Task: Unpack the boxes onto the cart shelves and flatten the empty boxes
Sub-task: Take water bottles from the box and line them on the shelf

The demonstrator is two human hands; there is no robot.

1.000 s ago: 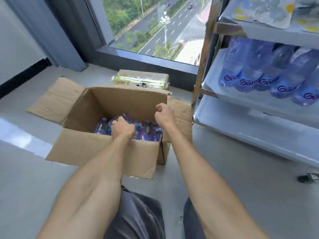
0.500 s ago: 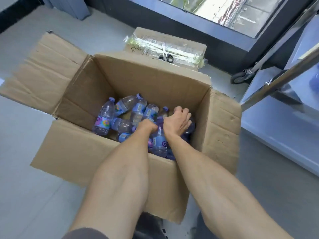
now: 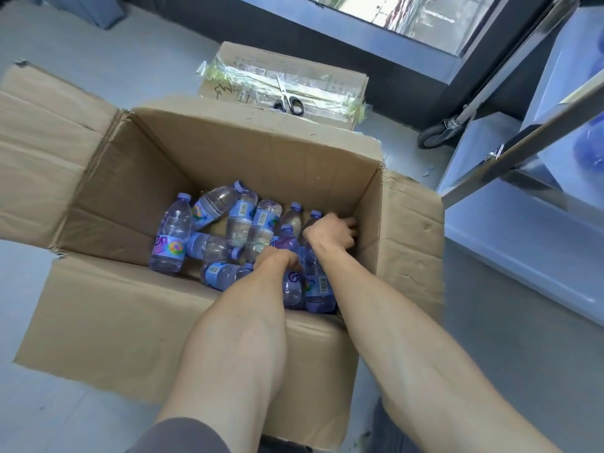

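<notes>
Nearest to us, both bare forearms reach down over the front wall of the open cardboard box (image 3: 108,308), which stands on the floor with its flaps folded out.

The left hand (image 3: 277,256) is low among the water bottles (image 3: 209,246). Its fingers are curled downward and hidden between the bottles, so we cannot tell if they already grip one; the knuckles touch the bottle (image 3: 292,282) that stands just to the right of them.

The right hand (image 3: 330,230) is a little farther in, near the right wall of the box. Its fingers (image 3: 348,223) are bent and closed around the top part of a bottle (image 3: 316,279), which stands almost upright under the wrist. What lies under the fingertips is in shadow.

To the left of both hands, more bottles with purple caps lie in disorder on the bottom of the box; one bottle (image 3: 170,240) leans at the far left of the group.

Beyond the fingers, behind the back wall of the box, a second box (image 3: 327,76) is closed with tape, and a pair of scissors (image 3: 287,96) rests on its top.

To the right of the fingers and farther away stands the cart (image 3: 510,237), with its wheel (image 3: 433,135) on the floor and a pale lower shelf.
</notes>
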